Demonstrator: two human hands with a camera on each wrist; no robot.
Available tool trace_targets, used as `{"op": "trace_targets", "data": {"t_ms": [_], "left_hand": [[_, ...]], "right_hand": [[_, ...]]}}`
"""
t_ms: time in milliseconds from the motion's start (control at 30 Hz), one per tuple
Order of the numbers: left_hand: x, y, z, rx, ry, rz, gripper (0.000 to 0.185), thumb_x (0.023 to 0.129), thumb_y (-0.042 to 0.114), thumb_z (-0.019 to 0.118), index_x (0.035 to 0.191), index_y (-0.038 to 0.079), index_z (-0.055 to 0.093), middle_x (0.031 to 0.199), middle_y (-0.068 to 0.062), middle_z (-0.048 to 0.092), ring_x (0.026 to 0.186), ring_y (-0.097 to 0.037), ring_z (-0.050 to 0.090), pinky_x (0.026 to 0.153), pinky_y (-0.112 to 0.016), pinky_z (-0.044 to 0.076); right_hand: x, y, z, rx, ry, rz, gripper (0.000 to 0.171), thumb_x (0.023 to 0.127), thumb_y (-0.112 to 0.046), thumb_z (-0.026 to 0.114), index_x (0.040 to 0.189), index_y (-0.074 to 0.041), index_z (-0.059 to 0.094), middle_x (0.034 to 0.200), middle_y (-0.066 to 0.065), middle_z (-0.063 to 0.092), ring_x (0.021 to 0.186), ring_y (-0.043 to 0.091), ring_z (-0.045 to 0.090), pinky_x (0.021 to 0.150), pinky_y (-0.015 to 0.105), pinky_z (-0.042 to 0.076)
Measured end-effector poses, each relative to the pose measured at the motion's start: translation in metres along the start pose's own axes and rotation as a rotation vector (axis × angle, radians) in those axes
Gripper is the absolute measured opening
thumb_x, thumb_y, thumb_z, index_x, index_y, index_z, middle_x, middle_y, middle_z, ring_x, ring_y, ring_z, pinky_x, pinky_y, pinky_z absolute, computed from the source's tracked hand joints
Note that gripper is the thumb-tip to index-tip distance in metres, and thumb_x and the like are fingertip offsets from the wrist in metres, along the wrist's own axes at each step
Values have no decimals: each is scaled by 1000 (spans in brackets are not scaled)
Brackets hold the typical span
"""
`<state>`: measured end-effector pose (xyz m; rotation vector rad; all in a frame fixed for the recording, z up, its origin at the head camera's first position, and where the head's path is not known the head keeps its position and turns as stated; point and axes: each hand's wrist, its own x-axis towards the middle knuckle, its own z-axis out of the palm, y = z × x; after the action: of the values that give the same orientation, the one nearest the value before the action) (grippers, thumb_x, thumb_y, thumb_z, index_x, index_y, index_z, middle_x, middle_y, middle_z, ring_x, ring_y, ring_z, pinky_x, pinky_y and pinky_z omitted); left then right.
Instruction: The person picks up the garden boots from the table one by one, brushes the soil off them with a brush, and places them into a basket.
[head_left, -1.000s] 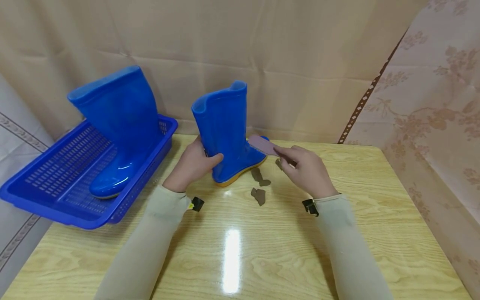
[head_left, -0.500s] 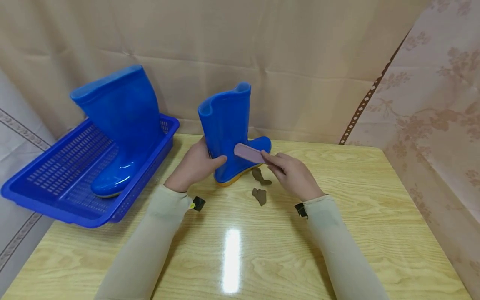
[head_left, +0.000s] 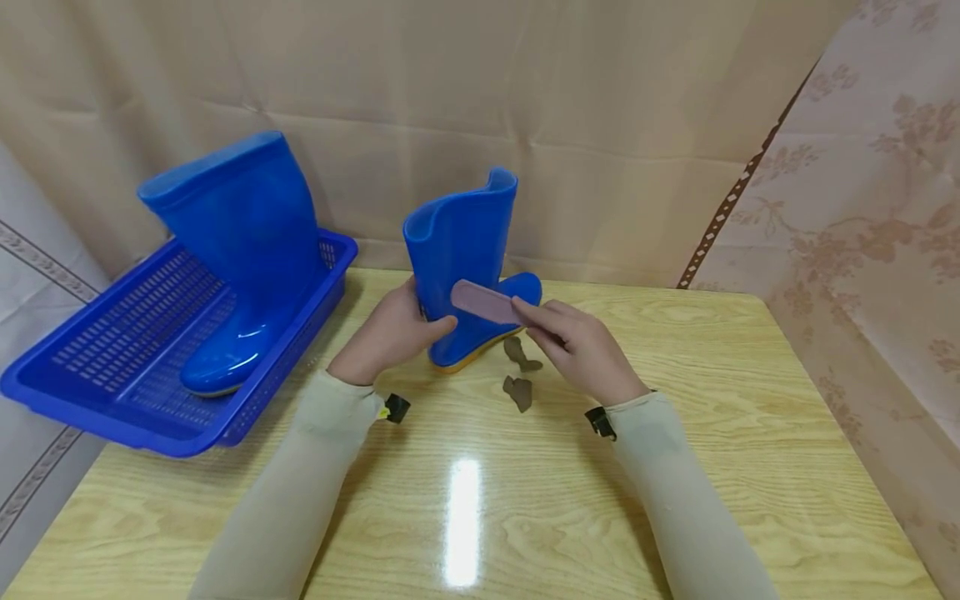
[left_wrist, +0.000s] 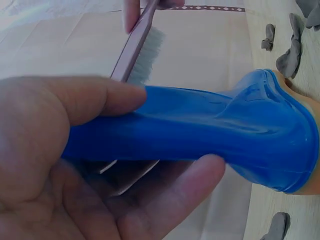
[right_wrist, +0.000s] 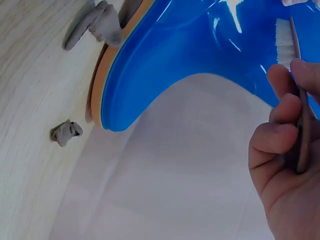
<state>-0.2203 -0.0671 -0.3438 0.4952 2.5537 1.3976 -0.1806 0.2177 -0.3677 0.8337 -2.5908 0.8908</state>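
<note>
A blue rubber boot [head_left: 465, 242] with a yellow-orange sole stands on the table, its toe pointing away to the right. My left hand [head_left: 393, 333] grips the lower shaft from the heel side, thumb on the near face and fingers around the other side, as the left wrist view shows. With curled fingers my right hand [head_left: 581, 346] holds a pinkish brush [head_left: 483, 302] by its handle. The pale bristles [right_wrist: 285, 42] face the boot's shaft in the right wrist view. Grey-brown clumps [head_left: 519, 392], perhaps mud, lie beside the sole.
To the left a blue perforated plastic basket [head_left: 225, 429] holds a second blue boot [head_left: 240, 225], standing with its shaft above the rim. A beige curtain [head_left: 600, 150] hangs behind the wooden table [head_left: 570, 508]. Patterned cloth [head_left: 892, 250] covers the right side.
My right hand has carried the brush left from the boot's foot onto its lower shaft. The boot's top has leaned slightly to the right, while my left hand keeps its grip.
</note>
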Motion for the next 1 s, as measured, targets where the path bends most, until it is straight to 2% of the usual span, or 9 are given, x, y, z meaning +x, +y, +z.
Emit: {"op": "trace_targets", "data": {"t_ms": [167,300,467,633,733,833,1000], "left_hand": [[1,2,2,12,-18,13,79,99,19,70,163,11,25,155,-17,49,134,-40,56,108,-57,48],[1,2,0,6,6,-17,81,99,20,68,164,9,21,157,-18,46,137,-41,53,109,-57,46],[3,-2,-2,-32,24,-40,83,98,21,67,165,11,18,159,-17,43,139,-41,50,110,-59,45],[4,-1,0,-50,50,-38,81,97,22,68,164,12,22,158,-17,45,138,-41,52,109,-58,46],[4,-1,1,-57,93,-51,75,97,20,65,162,10,28,155,-17,49,133,-41,57,103,-57,51],[3,-1,1,-64,150,-65,67,99,20,62,158,8,34,150,-19,53,123,-39,64,92,-53,59],[0,-2,-3,-70,217,-53,56,102,22,61,152,4,42,143,-21,59,105,-36,71,80,-47,62]], "right_hand": [[0,-1,1,-57,30,11,45,104,-10,63,147,-21,59,101,1,69,70,14,50,60,30,41],[-1,4,3,-103,22,88,42,103,-10,65,144,-19,63,94,1,68,66,15,48,58,31,40],[-3,9,4,-102,-20,185,41,103,-11,65,143,-19,64,89,2,68,64,16,47,58,32,39],[-2,10,0,-105,-53,252,38,104,-15,63,142,-11,64,88,3,67,65,16,50,56,31,41],[-1,10,-4,-104,-45,291,31,102,-17,62,130,-7,70,85,3,65,65,16,52,55,32,41],[-1,8,-7,-101,-3,306,22,101,-18,61,117,-9,72,80,1,62,62,16,50,53,33,40],[-1,5,-12,-87,69,325,21,101,-21,62,115,-9,71,72,1,56,55,16,45,49,33,36]]}}
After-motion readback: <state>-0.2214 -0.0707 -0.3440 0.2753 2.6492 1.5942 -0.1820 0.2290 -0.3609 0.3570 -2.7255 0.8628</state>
